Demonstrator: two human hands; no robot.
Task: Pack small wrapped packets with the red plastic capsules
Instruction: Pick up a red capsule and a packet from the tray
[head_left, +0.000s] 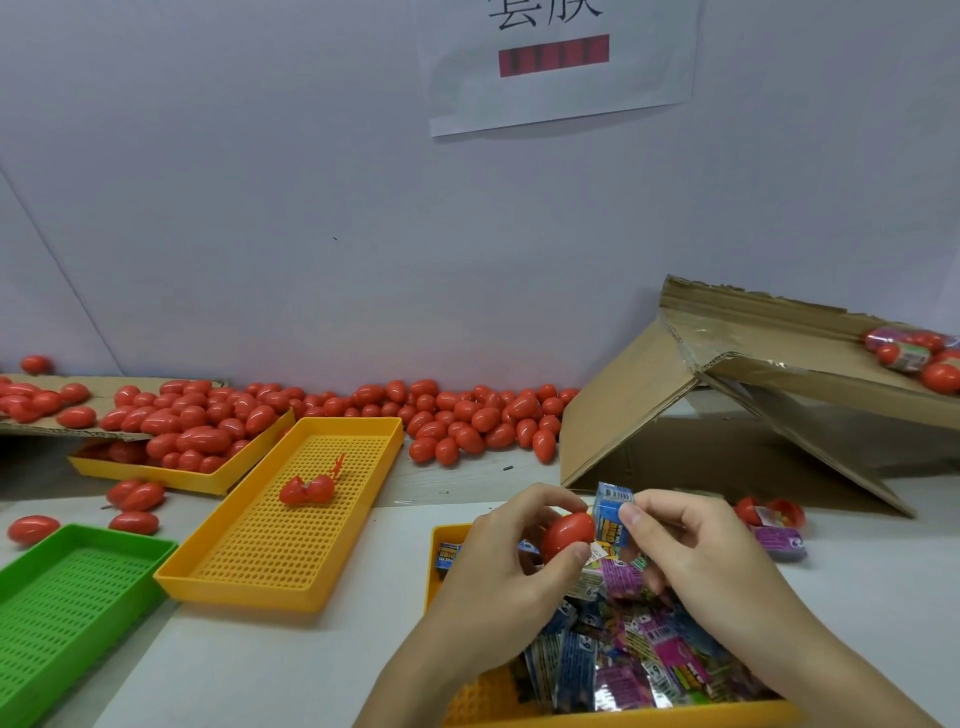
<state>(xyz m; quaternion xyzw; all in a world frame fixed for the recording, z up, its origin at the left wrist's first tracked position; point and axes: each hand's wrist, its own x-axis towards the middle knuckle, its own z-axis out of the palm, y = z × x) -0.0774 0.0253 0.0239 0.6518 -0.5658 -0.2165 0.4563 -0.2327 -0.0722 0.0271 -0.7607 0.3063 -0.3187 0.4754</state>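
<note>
My left hand (506, 566) grips a red plastic capsule (567, 535) between thumb and fingers. Right beside it, my right hand (691, 561) pinches a small blue wrapped packet (612, 512), which touches the capsule's right end. Both hands hover over a yellow tray (448, 540) filled with several blue, purple and pink wrapped packets (634, 660). A large heap of red capsules (467, 415) lies along the back wall. An opened red capsule (306, 490) rests in the middle yellow tray (270, 577).
A yellow tray (156, 475) of capsules sits at back left under a cardboard sheet (62, 428). A green tray (67, 592) stands at front left. A tilted cardboard box (727, 415) rises at right, with an open capsule and purple packet (779, 540) beside it.
</note>
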